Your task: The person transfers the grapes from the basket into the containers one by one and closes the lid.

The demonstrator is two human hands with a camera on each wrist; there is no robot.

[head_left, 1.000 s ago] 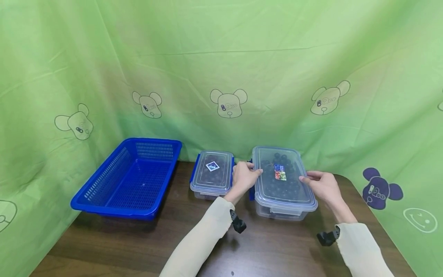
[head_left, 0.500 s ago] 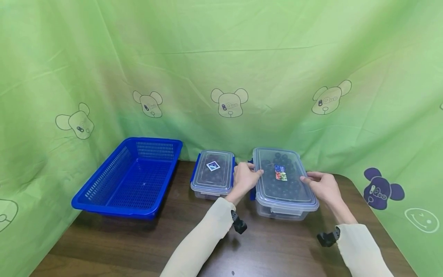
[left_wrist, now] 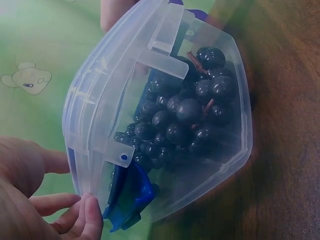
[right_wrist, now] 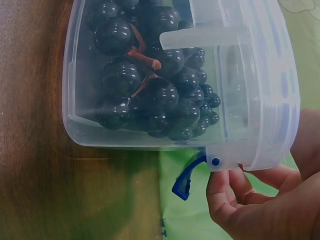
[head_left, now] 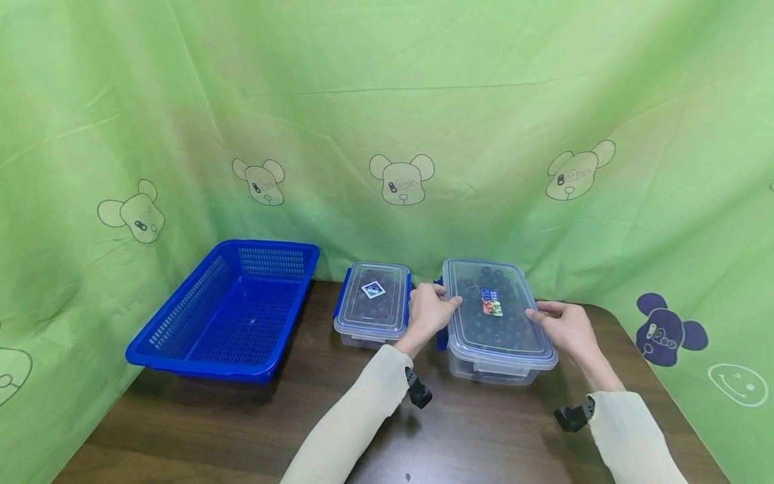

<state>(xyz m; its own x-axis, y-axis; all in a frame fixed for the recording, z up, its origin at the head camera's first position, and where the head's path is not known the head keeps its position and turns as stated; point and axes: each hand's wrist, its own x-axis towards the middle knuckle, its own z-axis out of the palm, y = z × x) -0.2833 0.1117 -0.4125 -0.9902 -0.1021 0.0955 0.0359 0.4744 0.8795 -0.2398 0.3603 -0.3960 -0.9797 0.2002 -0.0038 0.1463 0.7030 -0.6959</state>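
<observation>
A large clear plastic food container with a lid holds dark grapes, with reddish stems showing in both wrist views. Its blue side clips are swung outward: one clip shows in the left wrist view, another clip in the right wrist view. My left hand grips the lid's left edge, thumb on top and fingers curled under the rim. At the opposite edge my right hand pinches the lid in the same way. The lid sits on the container.
A smaller lidded container with blue clips and dark contents stands just left of my left hand. Farther left lies a blue plastic basket. A green curtain hangs behind the brown table.
</observation>
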